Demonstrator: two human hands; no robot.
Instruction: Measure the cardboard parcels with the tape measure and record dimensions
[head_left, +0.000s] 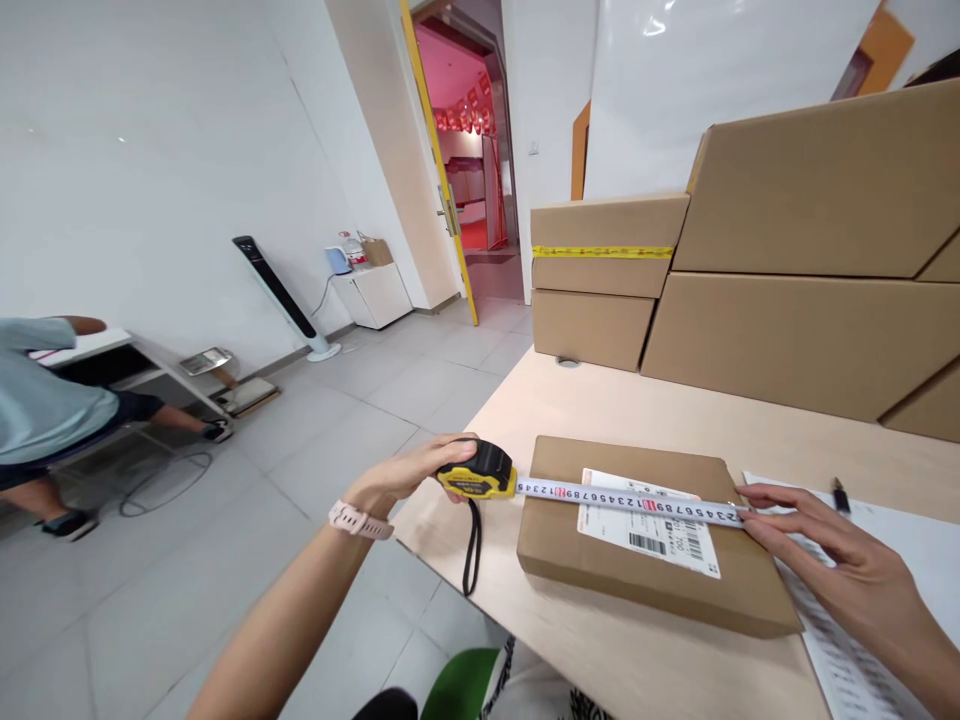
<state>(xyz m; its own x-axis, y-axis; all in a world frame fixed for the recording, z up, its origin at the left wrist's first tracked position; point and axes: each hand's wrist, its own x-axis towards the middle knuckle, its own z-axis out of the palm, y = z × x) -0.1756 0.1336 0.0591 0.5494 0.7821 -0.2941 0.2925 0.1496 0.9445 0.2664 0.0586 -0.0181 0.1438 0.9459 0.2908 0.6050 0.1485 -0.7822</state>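
Note:
My left hand (439, 468) is closed around a black and yellow tape measure (478, 470), just off the left end of a cardboard box (630, 590). A black wrist strap (472, 548) dangles from its case. The white blade (622, 497) is drawn out across the top of the box, over a white shipping label (646, 545) with a barcode. At the box's right end, my right hand (832, 550) pinches the blade's free end between thumb and fingers. The box lies flat on a pale wooden table (585, 620).
Large cardboard boxes (795, 330) are stacked along the table's back. Printed paper sheets (900, 545) and a black pen (840, 495) lie at right. A seated person (52, 400), a floor scale (251, 395), a tower fan (281, 300) and a yellow-edged open door (442, 170) are beyond.

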